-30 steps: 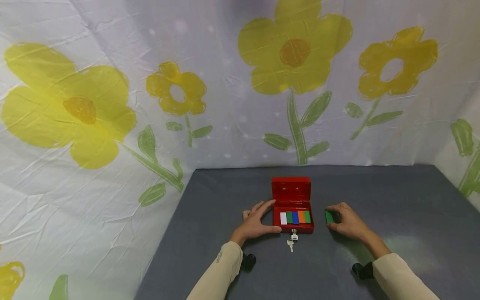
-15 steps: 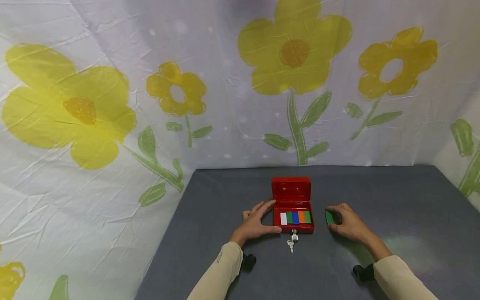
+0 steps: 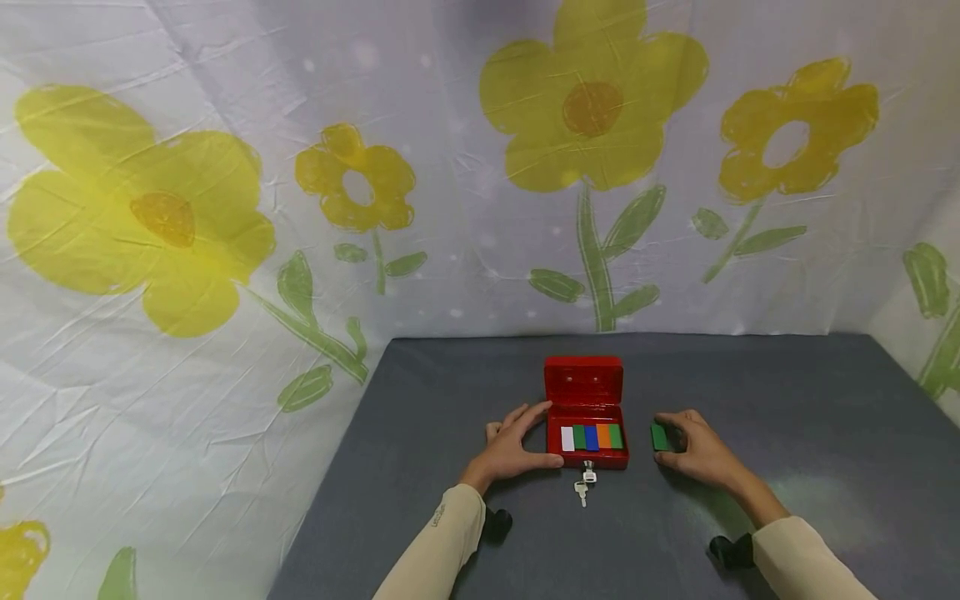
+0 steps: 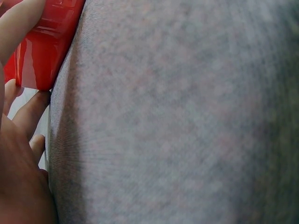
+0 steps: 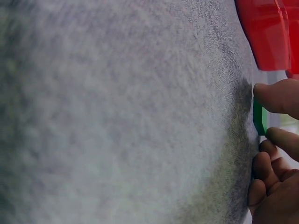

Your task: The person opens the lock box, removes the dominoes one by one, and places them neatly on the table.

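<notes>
A small red cash box (image 3: 626, 460) stands on the table with its lid (image 3: 583, 381) raised. Inside, several flat blocks line up in a row: a white block (image 3: 567, 439), a blue block (image 3: 591, 437), an orange block (image 3: 603, 436) and green ones. My left hand (image 3: 504, 454) holds the box at its left end, thumb on the front corner, index finger at the back. To the right of the box, my right hand (image 3: 699, 448) pinches a green block (image 3: 659, 437) between thumb and finger, low over the table. The red box wall (image 5: 268, 42) shows beyond the right thumb.
Two keys (image 3: 581, 492) hang from the lock at the front of the box. The dark grey table (image 3: 450, 367) meets a flower-printed cloth (image 3: 480, 250) behind it and on the left. Black wrist devices (image 3: 497, 526) sit beneath both sleeves.
The view has shifted very slightly. Both hands, the box and the green block otherwise keep their places.
</notes>
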Demonstrator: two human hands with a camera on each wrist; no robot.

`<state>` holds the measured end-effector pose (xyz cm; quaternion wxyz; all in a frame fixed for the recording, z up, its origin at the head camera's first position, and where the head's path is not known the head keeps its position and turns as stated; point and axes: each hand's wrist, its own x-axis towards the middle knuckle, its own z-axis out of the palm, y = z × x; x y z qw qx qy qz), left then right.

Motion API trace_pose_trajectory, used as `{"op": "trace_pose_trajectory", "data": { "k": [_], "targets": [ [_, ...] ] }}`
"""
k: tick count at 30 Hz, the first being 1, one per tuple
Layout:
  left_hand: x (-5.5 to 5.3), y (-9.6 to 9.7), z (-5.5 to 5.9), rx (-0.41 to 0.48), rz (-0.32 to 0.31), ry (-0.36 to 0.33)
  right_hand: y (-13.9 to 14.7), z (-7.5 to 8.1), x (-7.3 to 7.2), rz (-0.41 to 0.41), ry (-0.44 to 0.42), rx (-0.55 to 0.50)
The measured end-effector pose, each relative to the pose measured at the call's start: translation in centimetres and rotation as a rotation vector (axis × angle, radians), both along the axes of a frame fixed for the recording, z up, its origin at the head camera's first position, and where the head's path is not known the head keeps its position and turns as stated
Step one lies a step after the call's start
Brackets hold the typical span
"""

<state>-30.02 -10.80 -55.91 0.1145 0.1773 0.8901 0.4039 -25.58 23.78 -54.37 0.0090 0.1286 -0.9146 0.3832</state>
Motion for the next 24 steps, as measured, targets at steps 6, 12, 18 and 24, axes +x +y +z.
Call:
{"op": "trace_pose_trajectory", "data": {
  "k": [6, 12, 18, 24],
  "targets": [
    [0.0, -0.2, 0.1, 0.006, 0.000, -0.017, -0.1, 0.0, -0.4, -0.014, 0.003, 0.004],
    [0.0, -0.1, -0.1, -0.007, 0.006, -0.025, -0.4, 0.4, -0.5, -0.029, -0.011, 0.011],
    [0.1, 0.1, 0.1, -0.018, 0.012, -0.025, -0.7, 0.6, -0.4, -0.050, 0.012, 0.006],
    [0.1, -0.1, 0.1, -0.013, -0.002, -0.017, -1.9, 0.9, -0.5, -0.067, 0.115, 0.014]
  ]
}}
